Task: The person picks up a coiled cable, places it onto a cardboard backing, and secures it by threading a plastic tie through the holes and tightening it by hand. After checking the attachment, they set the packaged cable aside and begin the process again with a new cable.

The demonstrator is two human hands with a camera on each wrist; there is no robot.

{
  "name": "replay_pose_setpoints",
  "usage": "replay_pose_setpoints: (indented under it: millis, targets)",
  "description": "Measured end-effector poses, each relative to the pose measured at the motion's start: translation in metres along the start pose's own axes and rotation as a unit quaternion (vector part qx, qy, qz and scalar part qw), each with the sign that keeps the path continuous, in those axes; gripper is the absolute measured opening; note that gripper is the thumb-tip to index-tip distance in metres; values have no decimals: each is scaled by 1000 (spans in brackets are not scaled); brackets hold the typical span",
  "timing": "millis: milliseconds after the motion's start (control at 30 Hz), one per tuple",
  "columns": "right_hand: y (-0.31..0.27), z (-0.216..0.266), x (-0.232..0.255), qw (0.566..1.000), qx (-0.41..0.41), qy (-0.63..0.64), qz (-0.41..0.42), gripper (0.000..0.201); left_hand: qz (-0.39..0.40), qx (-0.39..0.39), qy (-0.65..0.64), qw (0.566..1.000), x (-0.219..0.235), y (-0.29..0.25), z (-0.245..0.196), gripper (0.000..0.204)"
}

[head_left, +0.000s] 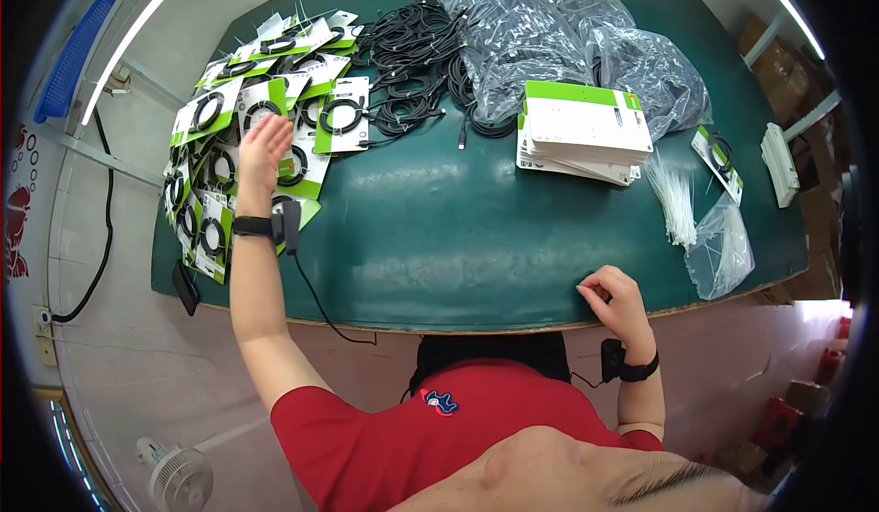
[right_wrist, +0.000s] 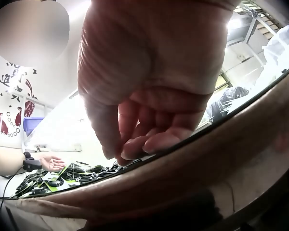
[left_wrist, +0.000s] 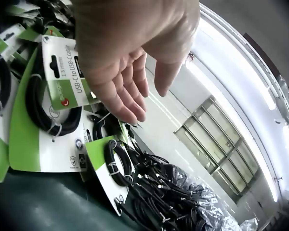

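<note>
My left hand point(head_left: 264, 153) is over the pile of carded cables point(head_left: 203, 114) at the table's left side, its fingers extended and holding nothing. In the left wrist view a white and green card point(left_wrist: 65, 72) printed "USB-C to USB-C cable" lies beside that hand, with a coiled black cable point(left_wrist: 36, 103) tied near it. Another carded cable point(head_left: 342, 116) lies at the pile's right edge. By the table's front edge, my right hand point(head_left: 615, 299) hangs loosely curled, thumb close to the fingertips. Nothing shows in its grasp in the right wrist view.
Loose black cables point(head_left: 412, 40) lie at the back, beside large plastic bags point(head_left: 522, 45). A stack of white and green cards point(head_left: 586, 120) stands before the bags. White cable ties point(head_left: 676, 202), one carded cable point(head_left: 720, 159) and a small clear bag point(head_left: 721, 254) lie right.
</note>
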State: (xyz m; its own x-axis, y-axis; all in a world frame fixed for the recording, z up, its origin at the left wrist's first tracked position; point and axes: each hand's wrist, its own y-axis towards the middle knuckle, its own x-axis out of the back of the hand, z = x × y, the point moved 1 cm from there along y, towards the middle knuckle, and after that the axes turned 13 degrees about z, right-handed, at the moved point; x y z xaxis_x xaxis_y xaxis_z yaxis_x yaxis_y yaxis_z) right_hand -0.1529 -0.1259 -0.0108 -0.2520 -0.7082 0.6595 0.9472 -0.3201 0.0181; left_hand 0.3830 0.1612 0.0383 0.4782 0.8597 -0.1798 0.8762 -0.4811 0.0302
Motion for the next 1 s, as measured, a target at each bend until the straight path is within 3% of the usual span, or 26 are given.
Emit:
replay_pose_setpoints:
  millis: [67,167,233,267,333,367,467,600,767,900,1000]
  targets:
    - [2,-1,-2,1000,-3,-2,3,9,85,57,63,993,-18,-2,25,41]
    - [4,-1,-1,1000,-11,-10,12,10,131,100,173,971,-69,-8,44,36]
    - [5,-1,-1,1000,-11,-17,14,10,261,39,301,917,-94,0,63,36]
    - [6,-1,-2,1000,-10,-24,15,10,262,39,300,917,-108,2,67,36]
    - [6,-1,-3,999,-9,-31,17,10,272,-34,539,796,-132,4,74,39]
    - [7,-1,-3,999,-10,-28,17,10,273,-34,539,796,-137,5,80,39]
    - [5,-4,-2,1000,-13,-22,18,10,255,-135,604,743,-148,3,100,42]
    - [6,-7,-2,1000,3,-14,19,9,309,-91,547,773,-157,-23,103,35]
    - [8,-7,-4,1000,12,-14,20,9,274,-107,594,749,-161,-54,92,30]
    - [5,-6,-3,1000,18,-18,11,9,228,-133,579,772,-156,-58,84,26]
    - [1,-6,-2,1000,21,-15,11,9,229,-58,481,844,-145,-61,77,19]
